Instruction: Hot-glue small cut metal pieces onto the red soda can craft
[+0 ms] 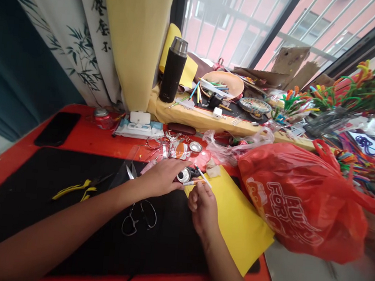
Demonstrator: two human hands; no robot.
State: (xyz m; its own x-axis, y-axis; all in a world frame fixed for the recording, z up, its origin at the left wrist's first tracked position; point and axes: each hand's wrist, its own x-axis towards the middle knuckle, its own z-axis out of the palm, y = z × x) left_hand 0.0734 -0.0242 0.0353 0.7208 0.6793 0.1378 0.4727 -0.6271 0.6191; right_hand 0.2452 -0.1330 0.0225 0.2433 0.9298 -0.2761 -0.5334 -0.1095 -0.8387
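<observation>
My left hand (163,177) reaches across the black mat (69,217), its fingers curled by a small round silver piece (183,175) and the scissors' blades (131,171). My right hand (203,207) is closed in a pinch on a thin white-and-orange pen-like stick (200,179) at the corner of a yellow paper sheet (236,219). The scissors' looped handles (137,219) lie on the mat below my left wrist. Whether the left fingers actually grip the silver piece is hidden.
Yellow-handled pliers (74,188) lie at left on the mat. A phone (57,129) and wet wipes pack (139,127) sit on the red table. A red plastic bag (303,203) bulges at right. A black thermos (173,71), bowls and pipe cleaners (359,92) crowd the sill.
</observation>
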